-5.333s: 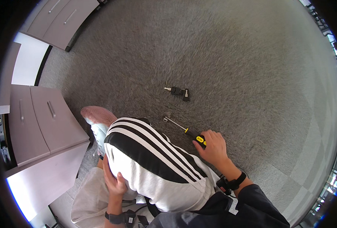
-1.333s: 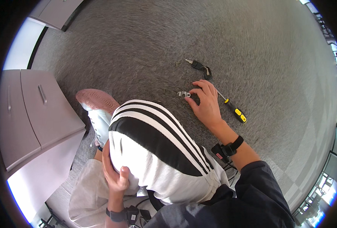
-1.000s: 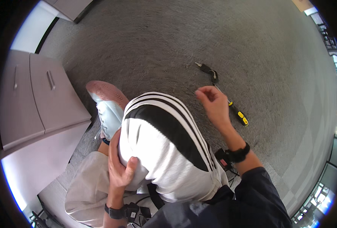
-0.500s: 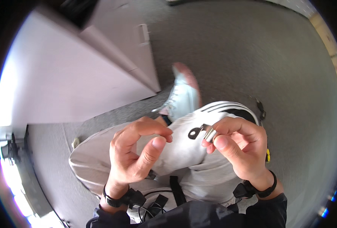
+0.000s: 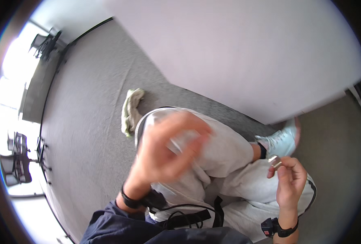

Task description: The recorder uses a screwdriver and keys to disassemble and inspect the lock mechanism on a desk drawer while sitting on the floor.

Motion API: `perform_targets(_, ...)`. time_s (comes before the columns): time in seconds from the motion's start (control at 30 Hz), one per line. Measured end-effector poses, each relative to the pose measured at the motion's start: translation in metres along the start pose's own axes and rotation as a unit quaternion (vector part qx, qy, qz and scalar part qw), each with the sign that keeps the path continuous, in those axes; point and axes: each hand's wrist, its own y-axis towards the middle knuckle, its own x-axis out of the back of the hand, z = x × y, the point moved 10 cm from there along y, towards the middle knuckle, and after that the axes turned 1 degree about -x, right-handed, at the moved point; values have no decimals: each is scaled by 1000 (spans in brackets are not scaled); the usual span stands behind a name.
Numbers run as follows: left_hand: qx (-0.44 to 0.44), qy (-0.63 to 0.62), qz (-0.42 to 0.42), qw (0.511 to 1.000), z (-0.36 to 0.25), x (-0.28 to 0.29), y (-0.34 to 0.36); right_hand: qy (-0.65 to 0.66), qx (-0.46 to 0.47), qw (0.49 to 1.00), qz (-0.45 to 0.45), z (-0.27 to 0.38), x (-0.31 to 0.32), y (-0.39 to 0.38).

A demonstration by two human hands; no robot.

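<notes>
My right hand (image 5: pixel 286 177) grips a small silvery metal piece (image 5: pixel 276 162) between thumb and fingers, above my bent leg in pale trousers (image 5: pixel 245 183). My left hand (image 5: pixel 168 150) is raised over the other pale trouser leg, its curled fingers smeared by motion; whether they hold anything cannot be made out. A light blue shoe with a pink sole (image 5: pixel 280 138) is on my foot beside a large pale cabinet panel (image 5: pixel 241 49). Black cables (image 5: pixel 184 215) lie across my lap.
A crumpled pale green-white cloth (image 5: pixel 132 110) lies on the grey carpet (image 5: pixel 87 105) left of my knee. Black mesh office chairs (image 5: pixel 17 158) stand along the bright window side at left. The cabinet panel takes up the upper right, close in front of me.
My view has swung left, bringing the cloth and chairs into sight. The metal piece was lifted off the carpet into my right hand. My left hand left my knee and moves blurred, apart from the right.
</notes>
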Motion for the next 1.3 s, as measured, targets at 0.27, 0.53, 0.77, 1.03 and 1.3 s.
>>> perform_targets(0.27, 390, 199, -255, 862, 259, 222, -168, -2, -46, 999, -17, -34, 0, 14)
perform_targets(0.53, 389, 405, -316, 765, 328, 223, -232, -23, -59, 997, -37, -41, 13, 15)
perform_targets(0.77, 499, -9, -381, 779, 351, 242, -262, -9, -58, 997, -39, -43, 16, 13)
perform_targets(1.03, 401, -243, -432, 771, 287, 278, -245, 1, -53, 998, -43, -40, 19, 10)
perform_targets(1.3, 243, -43, -487, 838, 162, 400, -214, 6, -37, 998, -40, -34, 17, 7)
